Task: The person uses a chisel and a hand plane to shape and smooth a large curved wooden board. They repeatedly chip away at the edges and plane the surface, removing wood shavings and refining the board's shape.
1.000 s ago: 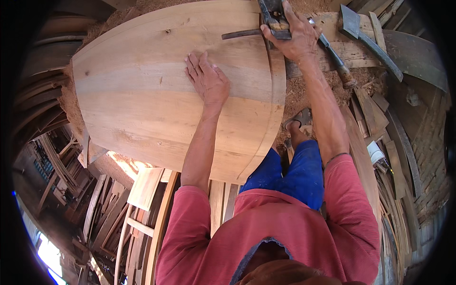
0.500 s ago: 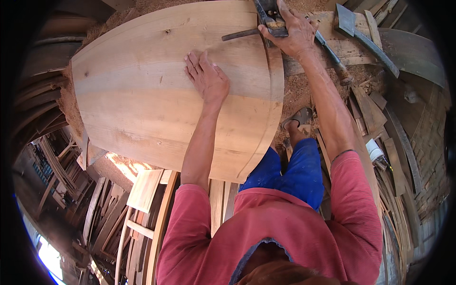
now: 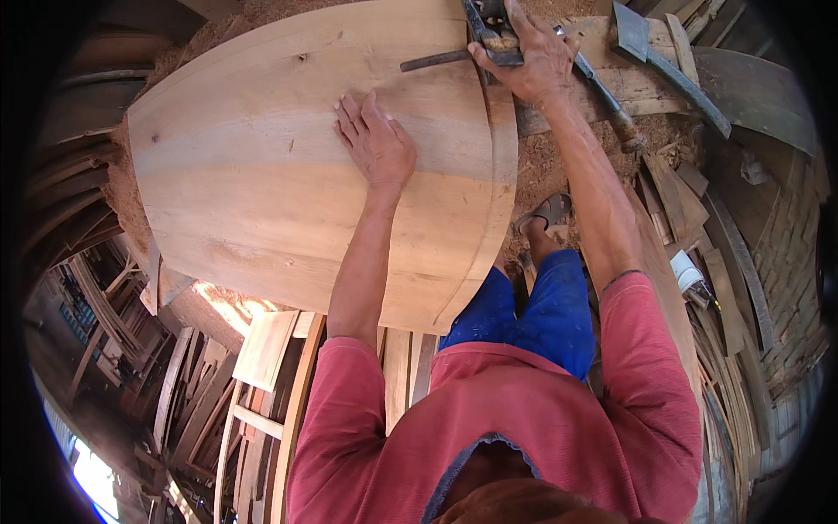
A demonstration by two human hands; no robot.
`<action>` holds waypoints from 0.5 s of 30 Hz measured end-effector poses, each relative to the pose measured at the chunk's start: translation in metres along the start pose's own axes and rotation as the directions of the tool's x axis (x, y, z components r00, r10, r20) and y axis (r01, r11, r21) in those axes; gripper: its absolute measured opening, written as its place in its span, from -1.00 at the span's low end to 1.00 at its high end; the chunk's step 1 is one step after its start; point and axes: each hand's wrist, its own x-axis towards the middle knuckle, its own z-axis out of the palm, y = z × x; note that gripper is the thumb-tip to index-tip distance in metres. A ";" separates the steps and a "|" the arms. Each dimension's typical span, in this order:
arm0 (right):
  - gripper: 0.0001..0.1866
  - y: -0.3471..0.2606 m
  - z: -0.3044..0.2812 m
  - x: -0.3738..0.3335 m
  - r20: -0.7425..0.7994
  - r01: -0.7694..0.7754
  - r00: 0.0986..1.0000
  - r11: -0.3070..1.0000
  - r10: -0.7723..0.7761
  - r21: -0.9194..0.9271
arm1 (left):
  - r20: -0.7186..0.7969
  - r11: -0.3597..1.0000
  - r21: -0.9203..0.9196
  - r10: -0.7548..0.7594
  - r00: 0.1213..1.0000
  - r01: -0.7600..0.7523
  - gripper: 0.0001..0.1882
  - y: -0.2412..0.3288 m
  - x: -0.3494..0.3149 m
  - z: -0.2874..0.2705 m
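A large, curved panel of pale joined boards (image 3: 288, 236) lies in front of me, its right end rounded. My left hand (image 3: 377, 148) rests flat on its upper middle, fingers stretched out and holding nothing. At the panel's far right corner, my right hand (image 3: 534, 65) is closed over a dark tool that looks like a hand plane (image 3: 482, 31). A dark rod handle (image 3: 434, 60) sticks out of it to the left, over the boards. The tool's far end is cut off by the frame's top edge.
Right of my right hand, a chisel (image 3: 611, 98) and a hatchet-like tool (image 3: 670, 77) lie on a thick plank (image 3: 594, 44). Sawdust (image 3: 546, 162) covers the ground around the panel. Wood offcuts (image 3: 690, 196) lie at the right; a wooden frame (image 3: 262, 384) and stacked boards stand lower left.
The whole view has shifted slightly, so everything sits a little further left. Both hands keep their places on the panel and the tool.
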 end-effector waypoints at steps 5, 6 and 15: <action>0.04 -0.003 -0.037 -0.119 0.172 0.035 0.984 0.993 -0.053 0.109 | -0.015 0.998 0.005 -0.067 0.998 0.067 -0.37 -0.008 -0.010 -0.007; 0.05 -0.009 -0.046 -0.137 0.190 0.038 0.980 0.995 -0.054 0.087 | -0.007 0.998 0.014 -0.061 0.998 0.061 -0.37 -0.008 -0.011 -0.006; 0.03 0.003 -0.008 -0.015 0.104 0.024 0.994 0.998 -0.030 0.055 | 0.006 0.999 0.013 -0.045 0.999 0.045 -0.36 -0.007 -0.006 0.000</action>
